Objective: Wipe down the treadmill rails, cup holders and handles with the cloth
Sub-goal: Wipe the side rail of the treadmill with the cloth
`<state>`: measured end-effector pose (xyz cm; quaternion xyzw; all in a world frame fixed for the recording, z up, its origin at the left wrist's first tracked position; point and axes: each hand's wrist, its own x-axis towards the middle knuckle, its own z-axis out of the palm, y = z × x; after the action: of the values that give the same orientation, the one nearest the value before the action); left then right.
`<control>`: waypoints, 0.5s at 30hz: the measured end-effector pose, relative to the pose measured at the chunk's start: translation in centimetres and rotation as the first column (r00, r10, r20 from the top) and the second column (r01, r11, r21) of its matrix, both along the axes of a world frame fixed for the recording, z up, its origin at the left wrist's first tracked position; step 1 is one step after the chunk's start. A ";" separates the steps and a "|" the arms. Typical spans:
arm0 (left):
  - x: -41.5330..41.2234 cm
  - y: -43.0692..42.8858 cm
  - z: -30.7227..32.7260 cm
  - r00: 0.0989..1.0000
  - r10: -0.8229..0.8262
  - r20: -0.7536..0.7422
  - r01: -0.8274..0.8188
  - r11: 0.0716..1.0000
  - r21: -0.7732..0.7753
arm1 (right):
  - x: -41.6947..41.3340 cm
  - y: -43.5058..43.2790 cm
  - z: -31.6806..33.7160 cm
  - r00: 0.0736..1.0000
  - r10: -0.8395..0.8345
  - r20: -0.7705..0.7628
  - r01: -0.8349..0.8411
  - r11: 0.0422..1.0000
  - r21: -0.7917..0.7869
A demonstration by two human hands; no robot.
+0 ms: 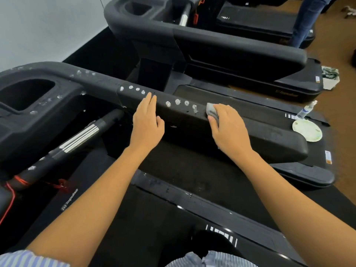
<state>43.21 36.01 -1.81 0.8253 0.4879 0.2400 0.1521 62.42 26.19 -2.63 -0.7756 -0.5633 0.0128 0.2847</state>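
Note:
A black treadmill side rail (256,132) runs from upper left to right, dotted with several small white foam blobs (177,102). My right hand (229,130) presses a small grey cloth (211,110) onto the rail just right of those blobs, fingers curled over it. My left hand (147,122) rests flat on the rail, fingers straight, between two groups of blobs. A cup holder (27,93) is recessed at the far left. Below it slants a handle (82,134) with a silver ribbed section.
A spray bottle (306,109) and a pale plate (307,130) sit on the treadmill deck at right. A red safety cord (11,191) hangs at lower left. A second treadmill (221,43) stands behind, with a person's legs (308,22) beside it at top right.

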 end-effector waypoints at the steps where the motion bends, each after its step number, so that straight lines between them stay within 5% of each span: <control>1: -0.2 0.6 0.0 0.999 -0.006 -0.050 0.007 1.000 0.022 | -0.3 0.3 -0.4 0.999 0.005 0.040 -0.005 1.000 0.004; 8: -0.8 2.8 -0.6 0.930 -0.097 -0.354 0.139 0.986 0.095 | -2.4 3.7 -0.4 0.979 -0.019 0.201 0.029 0.999 -0.043; 15: -1.1 2.7 -1.1 0.935 -0.120 -0.332 0.164 0.981 0.106 | -3.6 3.8 0.0 0.975 0.149 0.163 -0.140 0.988 -0.064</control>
<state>42.15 38.73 -2.94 0.8949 0.4283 0.1211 0.0318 58.81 30.03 -2.66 -0.7380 -0.6396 -0.0172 0.2143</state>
